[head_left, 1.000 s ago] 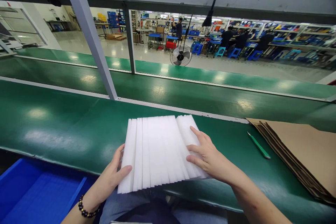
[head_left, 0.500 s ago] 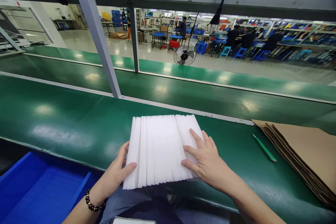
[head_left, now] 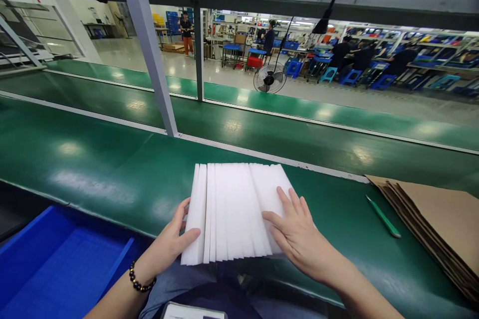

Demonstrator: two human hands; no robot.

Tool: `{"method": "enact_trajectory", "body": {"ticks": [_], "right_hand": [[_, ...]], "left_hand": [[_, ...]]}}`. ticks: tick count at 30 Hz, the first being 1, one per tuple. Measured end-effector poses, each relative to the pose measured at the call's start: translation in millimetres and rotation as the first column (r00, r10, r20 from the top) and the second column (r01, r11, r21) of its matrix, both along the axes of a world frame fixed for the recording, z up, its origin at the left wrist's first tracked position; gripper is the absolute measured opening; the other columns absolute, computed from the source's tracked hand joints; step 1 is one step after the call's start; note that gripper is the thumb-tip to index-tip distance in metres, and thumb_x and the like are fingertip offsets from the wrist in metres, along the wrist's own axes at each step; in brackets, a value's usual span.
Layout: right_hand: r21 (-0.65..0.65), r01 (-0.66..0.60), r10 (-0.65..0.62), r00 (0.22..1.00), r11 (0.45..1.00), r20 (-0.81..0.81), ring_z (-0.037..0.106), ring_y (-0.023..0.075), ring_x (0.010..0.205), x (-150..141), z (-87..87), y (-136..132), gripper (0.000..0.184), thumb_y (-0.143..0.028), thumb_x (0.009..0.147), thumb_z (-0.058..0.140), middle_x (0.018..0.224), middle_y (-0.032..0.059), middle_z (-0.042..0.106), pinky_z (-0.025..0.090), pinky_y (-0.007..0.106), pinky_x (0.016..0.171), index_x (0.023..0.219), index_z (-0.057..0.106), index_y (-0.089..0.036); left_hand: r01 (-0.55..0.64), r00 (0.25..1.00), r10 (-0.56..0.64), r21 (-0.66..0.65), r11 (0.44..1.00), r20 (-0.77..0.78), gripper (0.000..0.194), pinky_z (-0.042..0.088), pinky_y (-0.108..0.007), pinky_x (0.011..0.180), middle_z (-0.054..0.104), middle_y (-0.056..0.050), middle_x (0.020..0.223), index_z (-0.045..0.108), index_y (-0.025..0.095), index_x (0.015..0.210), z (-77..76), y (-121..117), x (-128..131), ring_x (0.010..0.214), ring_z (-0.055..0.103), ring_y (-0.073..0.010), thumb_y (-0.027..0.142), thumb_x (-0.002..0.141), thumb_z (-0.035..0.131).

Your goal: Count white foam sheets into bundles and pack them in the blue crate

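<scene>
A fanned stack of white foam sheets (head_left: 232, 209) lies on the near edge of the green workbench (head_left: 112, 179), overhanging it toward me. My left hand (head_left: 175, 241) grips the stack's lower left corner, thumb on top, a dark bead bracelet on the wrist. My right hand (head_left: 295, 232) lies flat on the right side of the stack with its fingers stretched out and pressing on the top sheets.
A green pen-like tool (head_left: 383, 217) lies right of the sheets, beside a stack of flat brown cardboard (head_left: 441, 224). A blue bin (head_left: 63, 269) sits low at my left. A grey slanted post (head_left: 149, 50) rises behind. Beyond are a fan (head_left: 269, 79) and several people.
My right hand has pushed the fanned sheets leftward, so the stack is narrower and more squared. My left hand has kept its hold on the left corner. The view has shifted slightly.
</scene>
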State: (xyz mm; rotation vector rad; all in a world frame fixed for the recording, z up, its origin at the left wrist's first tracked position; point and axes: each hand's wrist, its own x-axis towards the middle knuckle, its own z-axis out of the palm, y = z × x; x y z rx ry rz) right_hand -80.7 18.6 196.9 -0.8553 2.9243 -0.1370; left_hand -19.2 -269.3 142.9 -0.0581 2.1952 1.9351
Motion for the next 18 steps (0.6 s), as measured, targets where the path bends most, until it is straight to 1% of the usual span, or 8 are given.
{"method": "enact_trajectory", "body": {"ticks": [3, 5, 7, 9, 13, 15, 17, 18], "right_hand": [[-0.004, 0.029, -0.029, 1.000, 1.000, -0.001, -0.006, 0.0431, 0.128, 0.9, 1.1, -9.9, 0.039, -0.054, 0.084, 0.036, 0.145, 0.0091, 0.009, 0.005, 0.061, 0.101, 0.104, 0.059, -0.030], [0.004, 0.033, -0.033, 0.999, 0.999, 0.001, -0.006, 0.0444, 0.128, 0.7, 1.0, -12.2, 0.041, -0.057, 0.082, 0.038, 0.145, 0.0093, 0.011, 0.004, 0.062, 0.100, 0.100, 0.061, -0.029], [0.013, 0.014, -0.014, 1.000, 1.000, 0.000, -0.005, 0.0435, 0.128, -0.2, -0.2, -10.3, 0.040, -0.056, 0.083, 0.038, 0.145, 0.0093, 0.011, 0.005, 0.062, 0.100, 0.101, 0.061, -0.029], [0.016, -0.015, 0.016, 1.000, 1.000, -0.013, -0.003, 0.0405, 0.130, -1.4, -2.1, -5.8, 0.039, -0.052, 0.084, 0.038, 0.145, 0.0100, 0.013, 0.007, 0.061, 0.101, 0.106, 0.058, -0.028], [-0.014, -0.071, 0.070, 0.996, 0.997, -0.048, 0.001, 0.0298, 0.133, -0.8, -3.2, 0.4, 0.039, -0.040, 0.087, 0.035, 0.145, 0.0109, 0.016, 0.010, 0.054, 0.105, 0.121, 0.043, -0.023], [-0.021, -0.100, 0.099, 0.995, 0.995, -0.032, -0.001, 0.0276, 0.133, 1.8, -1.3, -2.1, 0.035, -0.035, 0.089, 0.032, 0.145, 0.0090, 0.014, 0.010, 0.053, 0.106, 0.120, 0.043, -0.025], [-0.014, -0.116, 0.115, 0.993, 0.993, -0.008, -0.004, 0.0287, 0.133, 4.8, 1.1, -8.4, 0.031, -0.034, 0.090, 0.029, 0.145, 0.0076, 0.013, 0.008, 0.054, 0.105, 0.113, 0.049, -0.027], [-0.009, -0.111, 0.111, 0.994, 0.994, -0.002, -0.004, 0.0302, 0.133, 6.0, 2.0, -12.5, 0.031, -0.036, 0.090, 0.028, 0.145, 0.0078, 0.013, 0.007, 0.055, 0.104, 0.108, 0.052, -0.027]], "left_hand": [[0.000, 1.000, 0.000, 0.002, 1.000, -0.031, 0.066, 0.037, -0.038, 0.096, 0.027, -0.011, 0.141, 0.013, 0.020, 0.134, -4.7, -0.9, -0.9, 0.123, 0.035, -0.0298, 0.044, 0.083, 0.046], [0.000, 0.999, 0.000, 0.005, 1.000, -0.044, 0.065, 0.037, -0.037, 0.097, 0.028, -0.011, 0.140, 0.013, 0.020, 0.134, -7.4, -1.2, -1.7, 0.124, 0.034, -0.0292, 0.044, 0.083, 0.046], [0.004, 0.999, -0.003, 0.007, 1.000, -0.052, 0.065, 0.036, -0.037, 0.098, 0.030, -0.011, 0.139, 0.014, 0.020, 0.134, -9.0, -1.5, -2.2, 0.124, 0.034, -0.0287, 0.044, 0.084, 0.046], [0.010, 0.998, -0.010, 0.011, 1.000, -0.059, 0.065, 0.035, -0.038, 0.099, 0.032, -0.011, 0.137, 0.013, 0.020, 0.134, -9.7, -1.8, -2.7, 0.124, 0.034, -0.0287, 0.044, 0.084, 0.046], [0.009, 0.998, -0.008, 0.018, 1.000, -0.061, 0.067, 0.032, -0.041, 0.100, 0.034, -0.012, 0.136, 0.013, 0.019, 0.135, -9.9, -2.3, -3.2, 0.123, 0.035, -0.0300, 0.044, 0.083, 0.047], [0.008, 0.998, -0.006, 0.020, 1.000, -0.062, 0.067, 0.031, -0.041, 0.101, 0.033, -0.012, 0.136, 0.013, 0.019, 0.135, -10.1, -2.6, -2.7, 0.123, 0.034, -0.0301, 0.044, 0.083, 0.047], [0.012, 0.998, -0.011, 0.022, 1.000, -0.061, 0.067, 0.031, -0.041, 0.101, 0.032, -0.012, 0.137, 0.013, 0.020, 0.135, -10.6, -3.1, -2.0, 0.123, 0.034, -0.0297, 0.044, 0.083, 0.047], [0.013, 0.998, -0.012, 0.022, 1.000, -0.062, 0.067, 0.030, -0.040, 0.101, 0.031, -0.012, 0.138, 0.012, 0.020, 0.135, -10.9, -3.3, -1.7, 0.124, 0.034, -0.0294, 0.044, 0.083, 0.047]]}}
